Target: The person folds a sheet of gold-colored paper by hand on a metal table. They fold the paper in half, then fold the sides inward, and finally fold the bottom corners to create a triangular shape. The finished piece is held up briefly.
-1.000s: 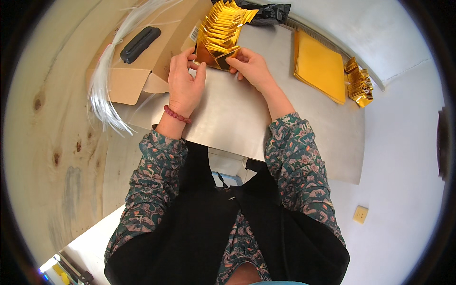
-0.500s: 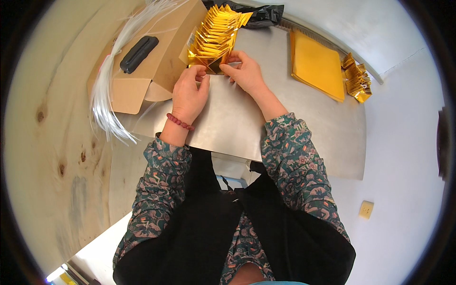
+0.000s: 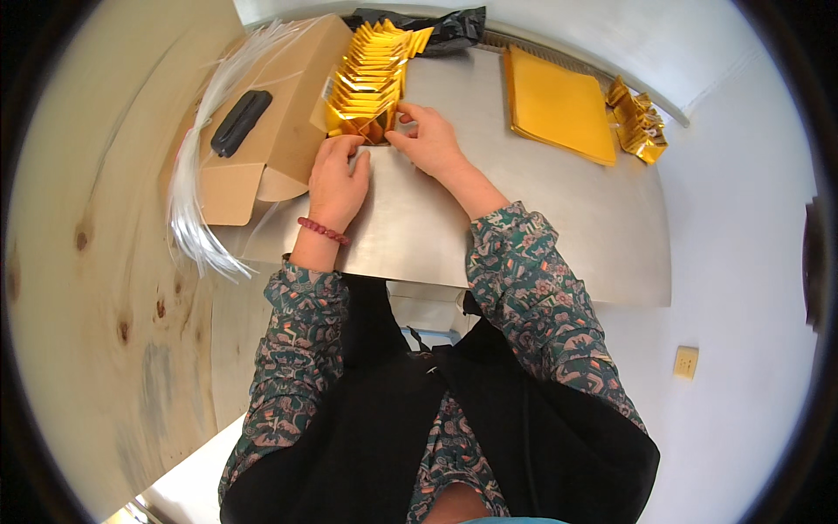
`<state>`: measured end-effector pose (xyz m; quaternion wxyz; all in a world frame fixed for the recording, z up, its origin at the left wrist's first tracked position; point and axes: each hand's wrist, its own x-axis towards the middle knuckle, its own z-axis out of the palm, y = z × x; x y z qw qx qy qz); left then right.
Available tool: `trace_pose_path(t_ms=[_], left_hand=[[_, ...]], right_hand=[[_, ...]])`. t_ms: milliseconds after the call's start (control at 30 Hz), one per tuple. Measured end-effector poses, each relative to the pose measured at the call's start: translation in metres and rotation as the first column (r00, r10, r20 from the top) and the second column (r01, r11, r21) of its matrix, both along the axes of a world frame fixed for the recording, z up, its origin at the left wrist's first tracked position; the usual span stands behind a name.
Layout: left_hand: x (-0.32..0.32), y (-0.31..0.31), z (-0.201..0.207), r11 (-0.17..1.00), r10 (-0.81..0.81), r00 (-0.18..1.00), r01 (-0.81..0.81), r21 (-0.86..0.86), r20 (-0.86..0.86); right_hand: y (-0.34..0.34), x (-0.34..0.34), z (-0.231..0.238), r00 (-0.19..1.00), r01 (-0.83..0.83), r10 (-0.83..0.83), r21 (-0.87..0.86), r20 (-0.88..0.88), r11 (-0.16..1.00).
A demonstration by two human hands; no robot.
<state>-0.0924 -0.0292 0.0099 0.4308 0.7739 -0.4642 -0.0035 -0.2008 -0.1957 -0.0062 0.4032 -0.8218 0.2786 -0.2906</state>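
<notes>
A long row of folded gold foil sheets [image 3: 371, 74] stands packed along the right side of a cardboard box. My left hand [image 3: 339, 182], with a dark red bead bracelet on the wrist, has curled fingers at the near left corner of the row, closed on the foil's edge. On the other side, my right hand [image 3: 429, 147] holds the near right corner of the nearest folded sheet between thumb and forefinger. The fingertips of both hands are partly hidden against the shiny foil.
The open cardboard box [image 3: 292, 109] carries a black oblong object [image 3: 241, 123] and a bundle of white plastic strands [image 3: 188, 196]. A flat yellow-gold stack [image 3: 559, 105] and a smaller bunch of folded gold foil [image 3: 642, 127] lie right on the metal table [image 3: 559, 227]. Black plastic [image 3: 445, 31] lies behind.
The view has shifted a little. My left fingertips have drawn slightly away from the right thumb, toward the left corner of the foil. Both hands stay at the row's near end.
</notes>
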Motion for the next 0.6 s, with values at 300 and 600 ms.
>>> trace_pose_path(t_ms=[300, 600], left_hand=[[0.016, -0.008, -0.011, 0.994, -0.041, 0.998, 0.036, -0.1, -0.046], [0.028, -0.015, -0.014, 0.992, -0.054, 0.996, 0.046, -0.116, -0.065]], right_hand=[[-0.007, -0.034, 0.022, 0.999, 0.034, -0.035, 0.008, 0.032, 0.999], [-0.093, -0.124, 0.046, 0.959, 0.234, -0.276, -0.723, 0.062, 0.65]])
